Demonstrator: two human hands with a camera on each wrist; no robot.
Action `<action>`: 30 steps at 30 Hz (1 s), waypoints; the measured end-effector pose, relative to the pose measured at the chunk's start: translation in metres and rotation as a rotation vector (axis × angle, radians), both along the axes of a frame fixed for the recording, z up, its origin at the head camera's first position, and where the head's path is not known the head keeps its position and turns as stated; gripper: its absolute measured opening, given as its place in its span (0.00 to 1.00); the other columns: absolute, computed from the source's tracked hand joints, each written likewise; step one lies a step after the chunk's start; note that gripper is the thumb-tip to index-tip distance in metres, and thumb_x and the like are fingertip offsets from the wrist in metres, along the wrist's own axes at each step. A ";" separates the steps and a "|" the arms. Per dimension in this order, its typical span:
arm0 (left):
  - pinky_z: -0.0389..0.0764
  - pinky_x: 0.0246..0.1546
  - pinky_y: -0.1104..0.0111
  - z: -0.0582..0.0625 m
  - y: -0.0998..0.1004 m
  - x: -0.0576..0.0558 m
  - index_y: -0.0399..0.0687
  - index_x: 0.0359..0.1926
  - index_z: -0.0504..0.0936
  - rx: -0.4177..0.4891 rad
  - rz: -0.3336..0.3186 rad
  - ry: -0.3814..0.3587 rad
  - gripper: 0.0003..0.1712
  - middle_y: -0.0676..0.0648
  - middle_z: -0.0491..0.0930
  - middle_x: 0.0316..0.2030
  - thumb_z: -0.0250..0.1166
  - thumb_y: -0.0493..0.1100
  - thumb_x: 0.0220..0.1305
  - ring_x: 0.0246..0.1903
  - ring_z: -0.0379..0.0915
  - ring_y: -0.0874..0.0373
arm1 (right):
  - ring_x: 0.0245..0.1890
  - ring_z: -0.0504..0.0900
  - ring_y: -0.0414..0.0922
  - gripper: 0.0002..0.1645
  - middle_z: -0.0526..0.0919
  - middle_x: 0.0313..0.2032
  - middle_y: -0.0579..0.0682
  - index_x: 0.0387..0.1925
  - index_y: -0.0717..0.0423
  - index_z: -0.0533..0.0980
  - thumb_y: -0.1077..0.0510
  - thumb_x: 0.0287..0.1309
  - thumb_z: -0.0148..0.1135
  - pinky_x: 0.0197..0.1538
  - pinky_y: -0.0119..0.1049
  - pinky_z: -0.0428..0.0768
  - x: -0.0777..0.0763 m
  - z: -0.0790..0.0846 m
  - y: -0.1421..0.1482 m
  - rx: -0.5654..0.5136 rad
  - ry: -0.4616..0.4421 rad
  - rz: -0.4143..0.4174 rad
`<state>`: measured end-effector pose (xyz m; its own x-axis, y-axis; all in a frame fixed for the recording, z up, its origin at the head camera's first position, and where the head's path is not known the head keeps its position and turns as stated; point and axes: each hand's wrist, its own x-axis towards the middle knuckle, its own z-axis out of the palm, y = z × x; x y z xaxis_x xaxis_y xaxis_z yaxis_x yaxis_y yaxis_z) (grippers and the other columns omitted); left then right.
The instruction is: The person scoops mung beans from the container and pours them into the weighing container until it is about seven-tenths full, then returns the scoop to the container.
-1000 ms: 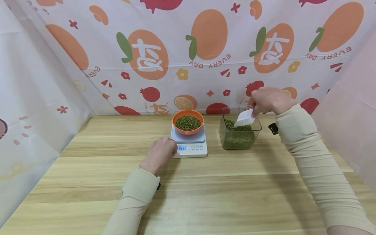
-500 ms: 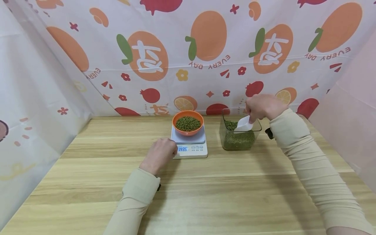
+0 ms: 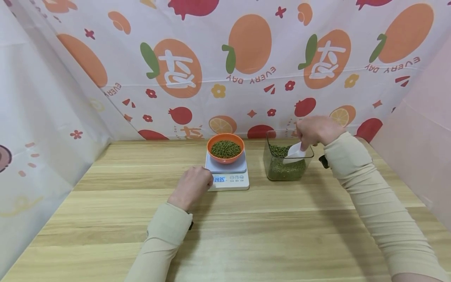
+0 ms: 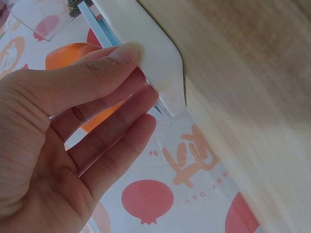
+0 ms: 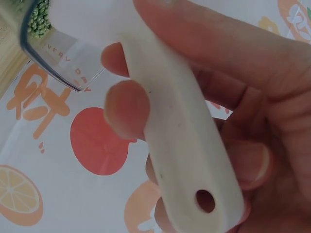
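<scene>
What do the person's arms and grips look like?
The left sleeve and right sleeve are beige and broadly cuffed; the right one is creased along the forearm. A small black piece shows by the right cuff, another by the left cuff; I can't tell what they are. The left grip and right grip are ungloved.

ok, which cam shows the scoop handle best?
Right wrist: the scoop handle sits close up mid-frame, its hole visible, the right hand gripping it. Head: that hand hides most of it; mainly the white blade shows, inside the clear container. Left wrist: no handle in view.
</scene>
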<state>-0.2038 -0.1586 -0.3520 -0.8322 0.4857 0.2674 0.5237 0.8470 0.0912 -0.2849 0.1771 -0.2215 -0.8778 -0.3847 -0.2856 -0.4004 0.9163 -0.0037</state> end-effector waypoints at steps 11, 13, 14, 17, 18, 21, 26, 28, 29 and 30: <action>0.54 0.21 0.70 0.000 0.001 0.001 0.52 0.12 0.56 -0.006 0.002 0.011 0.24 0.53 0.53 0.15 0.51 0.20 0.41 0.20 0.52 0.60 | 0.22 0.73 0.44 0.10 0.74 0.21 0.48 0.26 0.53 0.76 0.63 0.48 0.73 0.28 0.38 0.68 0.001 -0.003 0.001 0.022 0.003 -0.015; 0.54 0.21 0.70 0.000 0.001 0.002 0.52 0.12 0.56 -0.007 0.001 0.010 0.24 0.53 0.53 0.15 0.51 0.20 0.41 0.20 0.53 0.60 | 0.23 0.73 0.44 0.10 0.74 0.22 0.49 0.26 0.53 0.76 0.63 0.48 0.73 0.28 0.38 0.69 0.000 -0.004 0.000 0.025 -0.003 -0.016; 0.54 0.21 0.70 0.000 0.001 0.002 0.52 0.12 0.55 -0.008 0.002 0.008 0.24 0.53 0.53 0.16 0.51 0.20 0.41 0.20 0.53 0.60 | 0.23 0.73 0.44 0.11 0.74 0.22 0.49 0.26 0.53 0.75 0.63 0.48 0.72 0.28 0.38 0.69 0.000 -0.004 0.000 0.024 -0.006 -0.018; 0.54 0.21 0.70 -0.001 0.001 0.002 0.52 0.12 0.56 -0.013 0.006 0.004 0.23 0.53 0.53 0.16 0.51 0.20 0.41 0.20 0.53 0.59 | 0.23 0.75 0.45 0.12 0.76 0.24 0.49 0.28 0.54 0.74 0.63 0.49 0.73 0.29 0.38 0.71 -0.001 -0.006 -0.001 0.028 -0.016 -0.021; 0.54 0.21 0.70 -0.001 0.001 0.002 0.52 0.12 0.56 -0.013 0.007 0.004 0.23 0.53 0.53 0.16 0.51 0.20 0.41 0.20 0.53 0.59 | 0.23 0.75 0.45 0.12 0.76 0.25 0.49 0.29 0.54 0.74 0.63 0.49 0.73 0.30 0.38 0.72 -0.001 -0.007 -0.002 0.031 -0.020 -0.022; 0.54 0.21 0.70 -0.002 0.001 0.001 0.52 0.12 0.56 -0.015 0.010 0.004 0.23 0.53 0.54 0.16 0.51 0.20 0.41 0.20 0.53 0.59 | 0.22 0.75 0.44 0.12 0.77 0.26 0.49 0.31 0.55 0.74 0.63 0.50 0.72 0.30 0.38 0.72 -0.002 -0.009 -0.003 0.046 -0.026 -0.015; 0.54 0.21 0.70 -0.003 0.001 0.001 0.53 0.12 0.56 -0.014 0.005 0.008 0.23 0.53 0.53 0.16 0.51 0.20 0.41 0.20 0.53 0.59 | 0.23 0.75 0.43 0.10 0.78 0.26 0.49 0.30 0.55 0.75 0.62 0.51 0.72 0.29 0.37 0.71 -0.003 -0.011 -0.006 0.078 -0.030 0.006; 0.54 0.21 0.70 -0.003 0.001 0.001 0.53 0.12 0.56 -0.013 0.003 0.010 0.24 0.53 0.53 0.15 0.51 0.20 0.41 0.20 0.53 0.60 | 0.22 0.75 0.43 0.09 0.78 0.25 0.49 0.27 0.55 0.75 0.62 0.51 0.71 0.28 0.37 0.71 -0.004 -0.012 -0.006 0.091 -0.028 0.015; 0.54 0.21 0.70 -0.003 0.001 0.001 0.53 0.12 0.56 -0.012 0.003 0.011 0.24 0.53 0.53 0.15 0.51 0.20 0.41 0.20 0.53 0.60 | 0.22 0.75 0.43 0.09 0.78 0.24 0.49 0.26 0.54 0.76 0.62 0.51 0.71 0.28 0.37 0.71 -0.004 -0.013 -0.006 0.100 -0.024 0.022; 0.54 0.21 0.70 -0.003 0.001 0.001 0.53 0.12 0.56 -0.012 0.003 0.011 0.24 0.53 0.53 0.16 0.50 0.20 0.41 0.20 0.53 0.59 | 0.22 0.76 0.44 0.09 0.78 0.24 0.49 0.25 0.54 0.76 0.61 0.50 0.71 0.28 0.37 0.71 -0.004 -0.013 -0.006 0.107 -0.021 0.024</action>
